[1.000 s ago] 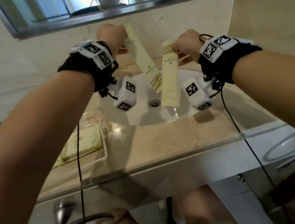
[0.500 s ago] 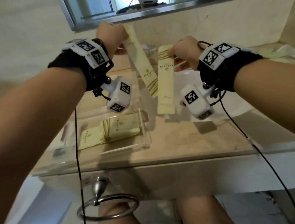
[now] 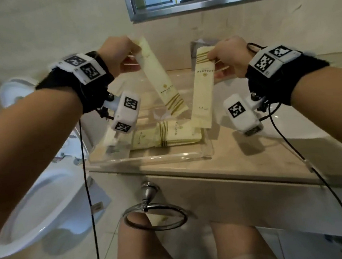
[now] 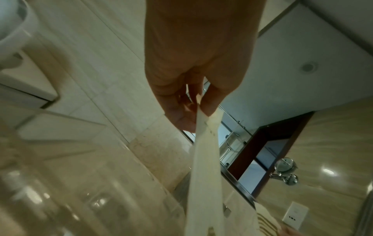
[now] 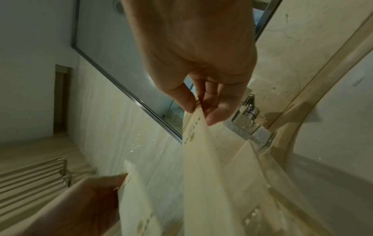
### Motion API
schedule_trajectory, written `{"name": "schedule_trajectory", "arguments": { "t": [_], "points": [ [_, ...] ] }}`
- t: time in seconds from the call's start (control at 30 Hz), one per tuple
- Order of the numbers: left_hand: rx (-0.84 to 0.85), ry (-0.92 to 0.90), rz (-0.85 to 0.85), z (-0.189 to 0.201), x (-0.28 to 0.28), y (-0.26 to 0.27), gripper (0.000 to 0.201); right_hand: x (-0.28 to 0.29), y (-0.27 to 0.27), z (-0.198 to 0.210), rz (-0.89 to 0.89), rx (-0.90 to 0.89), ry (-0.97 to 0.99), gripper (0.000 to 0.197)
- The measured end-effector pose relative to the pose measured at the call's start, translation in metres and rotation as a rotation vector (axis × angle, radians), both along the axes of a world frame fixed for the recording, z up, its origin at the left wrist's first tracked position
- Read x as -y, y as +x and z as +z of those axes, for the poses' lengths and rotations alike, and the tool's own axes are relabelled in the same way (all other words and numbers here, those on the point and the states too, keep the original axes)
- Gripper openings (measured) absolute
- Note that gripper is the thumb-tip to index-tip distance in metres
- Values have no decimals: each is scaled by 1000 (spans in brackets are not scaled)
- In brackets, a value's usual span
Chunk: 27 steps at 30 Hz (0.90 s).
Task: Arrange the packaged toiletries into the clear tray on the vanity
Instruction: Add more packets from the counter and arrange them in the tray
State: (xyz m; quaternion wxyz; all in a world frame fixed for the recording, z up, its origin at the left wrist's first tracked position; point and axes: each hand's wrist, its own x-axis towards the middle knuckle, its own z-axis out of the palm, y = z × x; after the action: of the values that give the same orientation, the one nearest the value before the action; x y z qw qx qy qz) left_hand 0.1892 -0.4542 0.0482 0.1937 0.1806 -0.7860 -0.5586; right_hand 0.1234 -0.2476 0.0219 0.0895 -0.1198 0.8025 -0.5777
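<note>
Above the clear tray on the bench, our left hand and right hand each pinch a cream sachet by its top, hanging it ready to lower onto the sachets in the tray. Wrist views show the thumb-and-finger grips; only the head view shows the tray.

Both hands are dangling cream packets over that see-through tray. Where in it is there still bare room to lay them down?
The clear acrylic tray looks bare along its far half, behind the flat cream packets lying along its near side. That near strip is crowded. The left hand pinches one long cream packet and the right hand another, both hanging over the open part.
</note>
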Motion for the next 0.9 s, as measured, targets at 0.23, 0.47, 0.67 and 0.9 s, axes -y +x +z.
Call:
{"name": "schedule_trajectory", "arguments": {
  "t": [0.23, 0.47, 0.67, 0.9],
  "points": [
    [93, -3, -52, -14, 24, 24, 14, 13, 3, 3, 0, 10, -5, 27],
    [120, -15, -91, -17, 28, 28, 16, 19, 2, -8, 10, 90, -50, 20],
    [14, -134, -214, -5, 11, 30, 18, 16, 6, -8, -18, 109, -110, 18],
    [138, -521, -599, 9, -28, 42, 16, -1, 11, -9, -56, 133, -64, 25]
  ]
}}
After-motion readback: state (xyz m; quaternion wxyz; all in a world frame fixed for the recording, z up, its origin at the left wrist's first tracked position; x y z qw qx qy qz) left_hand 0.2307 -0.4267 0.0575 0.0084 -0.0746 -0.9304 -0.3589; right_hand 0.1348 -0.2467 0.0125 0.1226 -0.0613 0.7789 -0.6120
